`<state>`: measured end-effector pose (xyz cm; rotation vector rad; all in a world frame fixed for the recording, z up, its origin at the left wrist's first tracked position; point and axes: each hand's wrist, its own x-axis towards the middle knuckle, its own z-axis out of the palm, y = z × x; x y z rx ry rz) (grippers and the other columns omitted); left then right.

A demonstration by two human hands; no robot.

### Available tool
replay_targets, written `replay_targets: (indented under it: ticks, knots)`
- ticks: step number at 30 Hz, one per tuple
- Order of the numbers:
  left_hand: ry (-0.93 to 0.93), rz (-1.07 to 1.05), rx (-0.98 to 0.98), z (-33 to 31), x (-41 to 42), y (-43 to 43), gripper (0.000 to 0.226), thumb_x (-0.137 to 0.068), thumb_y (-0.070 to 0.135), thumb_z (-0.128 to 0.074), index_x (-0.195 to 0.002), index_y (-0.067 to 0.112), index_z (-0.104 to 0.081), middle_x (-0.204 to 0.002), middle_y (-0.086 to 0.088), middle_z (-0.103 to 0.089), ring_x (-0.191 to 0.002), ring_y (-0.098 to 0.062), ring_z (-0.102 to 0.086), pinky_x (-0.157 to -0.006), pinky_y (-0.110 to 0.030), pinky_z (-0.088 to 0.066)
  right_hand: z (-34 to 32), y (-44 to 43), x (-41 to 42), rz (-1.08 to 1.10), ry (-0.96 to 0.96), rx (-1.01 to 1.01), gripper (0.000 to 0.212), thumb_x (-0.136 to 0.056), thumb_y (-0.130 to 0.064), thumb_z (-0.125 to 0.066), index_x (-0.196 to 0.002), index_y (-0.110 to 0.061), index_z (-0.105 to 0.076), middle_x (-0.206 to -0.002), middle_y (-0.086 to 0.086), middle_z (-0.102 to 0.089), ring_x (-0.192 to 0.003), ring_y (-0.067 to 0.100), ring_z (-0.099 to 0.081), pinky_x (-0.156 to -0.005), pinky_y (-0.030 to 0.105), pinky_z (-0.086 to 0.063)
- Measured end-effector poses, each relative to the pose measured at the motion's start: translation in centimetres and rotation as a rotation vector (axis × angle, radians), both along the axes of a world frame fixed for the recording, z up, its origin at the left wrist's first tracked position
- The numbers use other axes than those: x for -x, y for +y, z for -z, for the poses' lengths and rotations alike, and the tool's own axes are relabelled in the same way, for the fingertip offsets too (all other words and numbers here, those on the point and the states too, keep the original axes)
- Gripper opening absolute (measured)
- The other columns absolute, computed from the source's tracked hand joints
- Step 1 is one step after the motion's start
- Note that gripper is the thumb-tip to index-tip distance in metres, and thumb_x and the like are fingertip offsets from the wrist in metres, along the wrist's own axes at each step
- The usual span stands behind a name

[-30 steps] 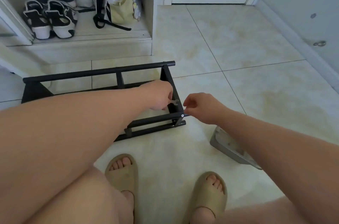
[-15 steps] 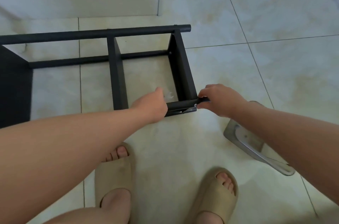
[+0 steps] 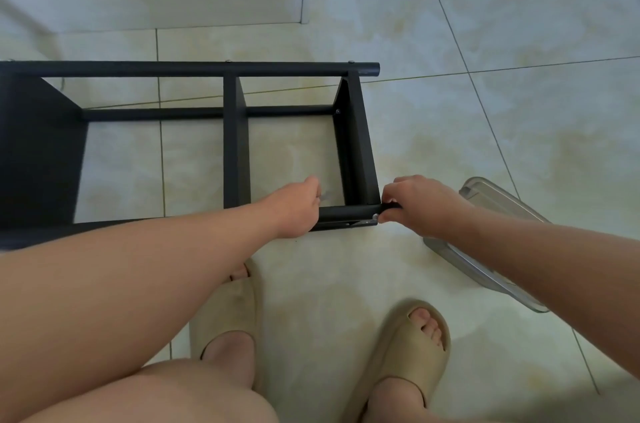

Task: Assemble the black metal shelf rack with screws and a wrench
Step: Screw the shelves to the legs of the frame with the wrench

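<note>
While both grips meet at the rack's near right corner, step: fastening that joint, as I judge it, near tube to right crosspiece.
Rack (image 3: 235, 145): lies on the floor just ahead of the person's feet; the frame looks mostly joined.
Left grip (image 3: 298, 207): a bare hand just inside the rack's near right corner, fingers curled round a small silvery piece, probably the wrench (image 3: 325, 195); it is too blurred to be sure.
Right grip (image 3: 420, 206): a bare hand just outside the same corner, thumb and fingers pinching the end of the near tube (image 3: 346, 213).
Screw (image 3: 375, 215): its head shows on the near tube's end, just beside the right fingertips; whether it is fully home I cannot tell.
Next move: likely calls for holding the tube end steady while the wrench seats on the fastener inside the corner. Short turns would be needed, since the crosspiece crowds the tool.
Count, rack parts: one rack; three long rails in plain view; two crosspieces, plus one dark end panel at the rack's left.
Count, screw heads: five that I can make out. Three are along the far rail, one inside the far right corner, one at the near right corner.
Count, tools and grips: one wrench, two grips.
Count, other things: one clear tray (image 3: 502, 242) right of the rack, partly under the right forearm; two slippers (image 3: 408, 346) on the rack's near side.
</note>
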<state>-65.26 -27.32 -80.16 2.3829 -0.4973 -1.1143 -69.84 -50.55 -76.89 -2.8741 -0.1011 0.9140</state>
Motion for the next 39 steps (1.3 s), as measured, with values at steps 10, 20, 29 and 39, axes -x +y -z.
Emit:
replay_targets:
  ticks: [10, 20, 29, 39]
  knots:
    - [-0.023, 0.065, -0.066, -1.4, -0.7, -1.6, 0.01, -0.103, 0.013, -0.032, -0.108, 0.013, -0.041, -0.09, -0.009, -0.057, -0.074, -0.021, -0.05, -0.055, -0.032, -0.036, -0.2, -0.9, 0.9, 0.013, -0.021, -0.018, 0.031, -0.096, -0.046, -0.063, -0.107, -0.018, -0.066, -0.097, -0.003, -0.055, -0.091, 0.022, -0.055, -0.07, 0.032, -0.036]
    - [-0.049, 0.016, -0.12, -1.7, -2.5, 1.3, 0.011, -0.106, 0.021, -0.032, -0.106, 0.017, -0.043, -0.093, -0.008, -0.061, -0.085, -0.024, -0.058, -0.063, -0.035, -0.041, -0.1, 2.3, -0.6, -0.008, -0.029, -0.087, 0.027, -0.098, -0.043, -0.06, -0.103, -0.017, -0.062, -0.098, -0.001, -0.055, -0.09, 0.022, -0.054, -0.071, 0.034, -0.04]
    - [-0.113, -0.086, -0.134, -0.9, -4.5, 5.1, 0.015, -0.105, 0.026, -0.032, -0.092, 0.026, -0.041, -0.088, -0.005, -0.064, -0.077, -0.023, -0.057, -0.062, -0.038, -0.043, 0.7, 5.7, -2.5, 0.009, -0.078, -0.133, 0.028, -0.099, -0.042, -0.059, -0.107, -0.015, -0.063, -0.097, -0.003, -0.051, -0.09, 0.022, -0.053, -0.072, 0.033, -0.039]
    - [-0.034, -0.045, -0.093, -0.6, -7.7, 3.8, 0.007, -0.099, 0.023, -0.056, -0.097, 0.025, -0.063, -0.089, 0.008, -0.058, -0.08, -0.01, -0.052, -0.061, -0.022, -0.036, 0.0, 5.1, -4.8, -0.365, -0.241, 0.102, 0.109, -0.084, -0.077, -0.052, -0.161, -0.017, -0.003, -0.169, 0.005, 0.002, -0.155, 0.028, -0.002, -0.123, 0.046, -0.017]
